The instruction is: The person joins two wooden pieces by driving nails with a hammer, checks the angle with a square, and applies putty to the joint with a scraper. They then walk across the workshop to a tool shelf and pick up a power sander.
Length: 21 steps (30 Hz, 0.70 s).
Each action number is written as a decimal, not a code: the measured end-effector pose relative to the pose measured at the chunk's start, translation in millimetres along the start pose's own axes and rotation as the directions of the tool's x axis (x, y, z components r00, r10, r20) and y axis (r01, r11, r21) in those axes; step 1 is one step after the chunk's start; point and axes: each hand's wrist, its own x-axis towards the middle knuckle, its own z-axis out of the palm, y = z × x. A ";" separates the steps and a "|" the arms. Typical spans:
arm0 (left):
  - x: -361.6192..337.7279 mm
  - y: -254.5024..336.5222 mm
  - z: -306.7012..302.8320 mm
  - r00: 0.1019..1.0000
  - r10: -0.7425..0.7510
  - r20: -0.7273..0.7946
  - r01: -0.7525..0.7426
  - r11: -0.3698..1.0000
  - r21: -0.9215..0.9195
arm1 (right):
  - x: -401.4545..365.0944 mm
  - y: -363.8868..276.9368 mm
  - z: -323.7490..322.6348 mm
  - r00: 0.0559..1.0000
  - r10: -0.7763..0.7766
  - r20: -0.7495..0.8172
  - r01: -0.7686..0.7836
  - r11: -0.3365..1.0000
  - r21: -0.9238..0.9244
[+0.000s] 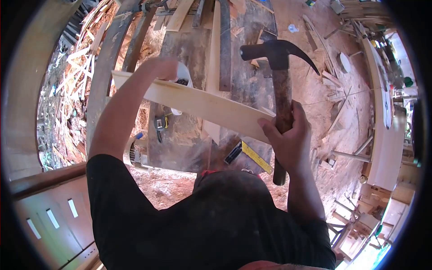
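Observation:
My right hand (294, 135) is closed round the wooden handle of a claw hammer (280, 58), its head pointing away from me. The thumb of that hand also presses on the near end of a pale wooden board (202, 105), which slants across in front of me. My left hand (166, 69) is beyond the board's far left part, at a white container (183, 71) holding small dark pieces, perhaps nails. Its fingers are blurred and partly hidden, so whether they grip anything does not show.
Below the board, a worn workbench (175, 150) carries a tape measure (160, 122) and a try square (252, 156) with a yellow blade. Long wood strips and a dark metal bar (225, 49) lie at the back. Wood offcuts (83, 65) are piled left; sawdust covers the ground.

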 end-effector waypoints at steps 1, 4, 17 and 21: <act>7.8 3.7 2.3 1.000 -0.009 0.007 0.008 0.997 0.081 | 2.4 -1.3 0.0 0.999 0.028 0.034 -0.029 0.999 0.017; 26.1 9.4 0.7 0.936 0.104 0.336 -0.159 0.977 0.143 | 5.0 -5.5 -3.9 0.998 0.049 0.049 -0.053 0.995 0.080; 171.9 16.5 52.7 0.699 0.244 0.672 -0.351 0.936 0.025 | 14.0 4.3 -19.4 0.927 0.092 0.363 -0.182 0.958 0.221; 182.4 51.1 37.0 0.732 0.176 0.658 -0.247 0.969 0.014 | 14.0 18.1 -7.8 0.967 -0.023 0.253 -0.043 0.967 0.252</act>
